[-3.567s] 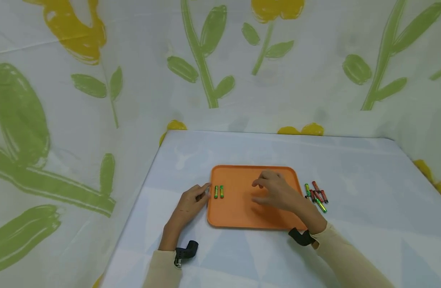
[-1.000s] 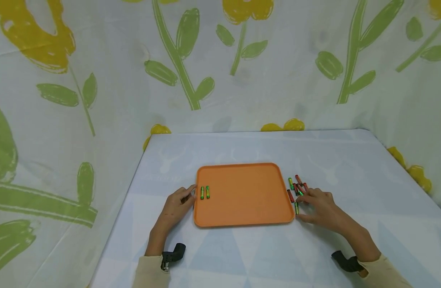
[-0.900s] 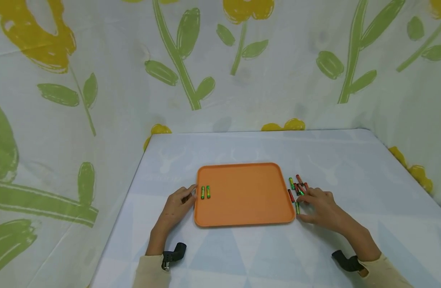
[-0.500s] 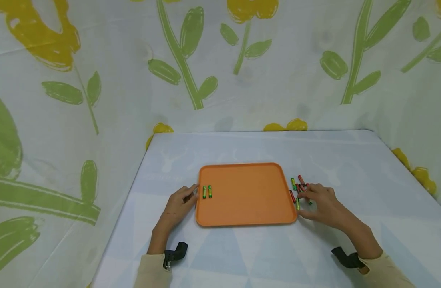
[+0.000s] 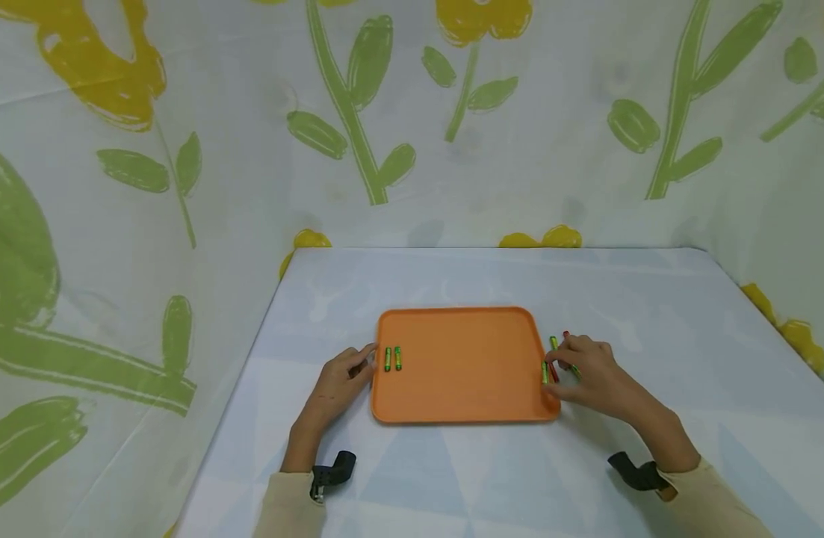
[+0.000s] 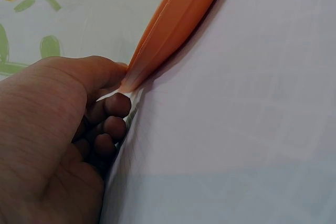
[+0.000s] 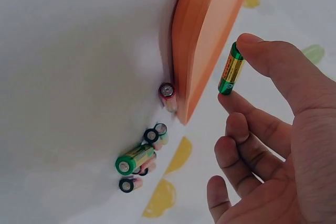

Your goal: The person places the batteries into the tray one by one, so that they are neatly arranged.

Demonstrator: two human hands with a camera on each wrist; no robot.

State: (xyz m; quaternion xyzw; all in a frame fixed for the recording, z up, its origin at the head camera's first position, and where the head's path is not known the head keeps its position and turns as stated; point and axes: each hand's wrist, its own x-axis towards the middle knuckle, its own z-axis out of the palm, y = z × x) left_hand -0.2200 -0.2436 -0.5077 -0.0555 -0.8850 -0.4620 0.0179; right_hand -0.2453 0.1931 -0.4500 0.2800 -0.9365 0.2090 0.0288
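Observation:
In the head view an orange tray (image 5: pixel 465 366) lies on the table with two green batteries (image 5: pixel 393 359) side by side near its left edge. My left hand (image 5: pixel 338 381) touches the tray's left rim with its fingertips, the other fingers loosely bent. The right hand (image 5: pixel 593 377) pinches a green and gold battery (image 7: pixel 231 69) by its ends between thumb and index finger, over the tray's right edge. Beneath that hand, several red and green batteries (image 7: pixel 135 159) lie in a loose pile beside the tray, partly hidden in the head view.
The table (image 5: pixel 425 276) has a pale cloth with blue triangles. Behind and to the left hangs a white curtain (image 5: pixel 250 187) with yellow flowers and green leaves. Each wrist wears a black camera mount (image 5: pixel 334 472).
The right hand has picked up a green battery from the pile by the tray and moved left over its right edge. The left hand has stayed at the left rim; the view shifted slightly.

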